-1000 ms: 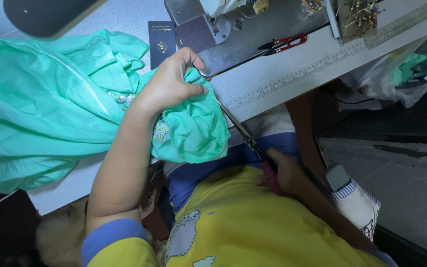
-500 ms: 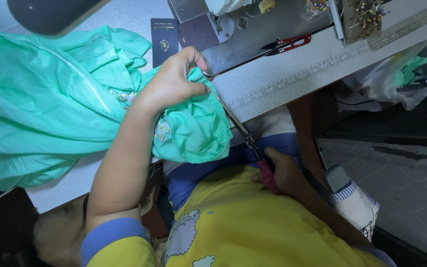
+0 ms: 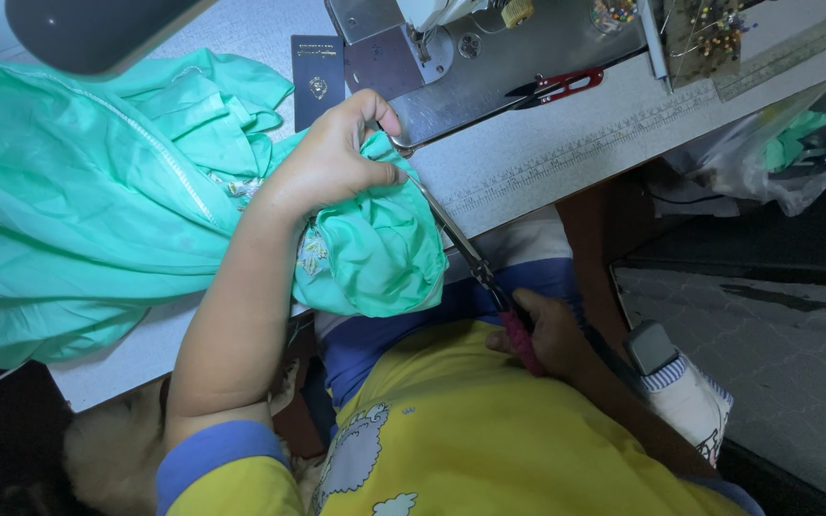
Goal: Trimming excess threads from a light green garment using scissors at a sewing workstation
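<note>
- The left hand (image 3: pixel 332 158) is bunched tight on a fold of the green fabric (image 3: pixel 97 210), pinching it at the table edge (image 3: pixel 566 158), just in front of the sewing machine bed (image 3: pixel 509 67).
- The right hand (image 3: pixel 552 334) is closed around the pink handles of the scissors (image 3: pixel 475 268), low over the lap; the blades slant up from it to the pinched fold, tips right beside the left thumb.
- Whether the blades are parted or shut at the cloth I cannot tell; the tips are too fine to read.
- To do this cut well, in my judgement: keep the fold taut, keep the thumb back from the tips, and snip only the thread or edge, not the layers bunched beneath the grip.
- The hanging lump of fabric below the left hand crowds the blades and could catch.
- Beyond the grip: red snips (image 3: pixel 556 88) on the machine bed, a dark booklet (image 3: pixel 317 81), a pin tray (image 3: pixel 709 33), and a plastic bag (image 3: pixel 776 153) off to the right.
</note>
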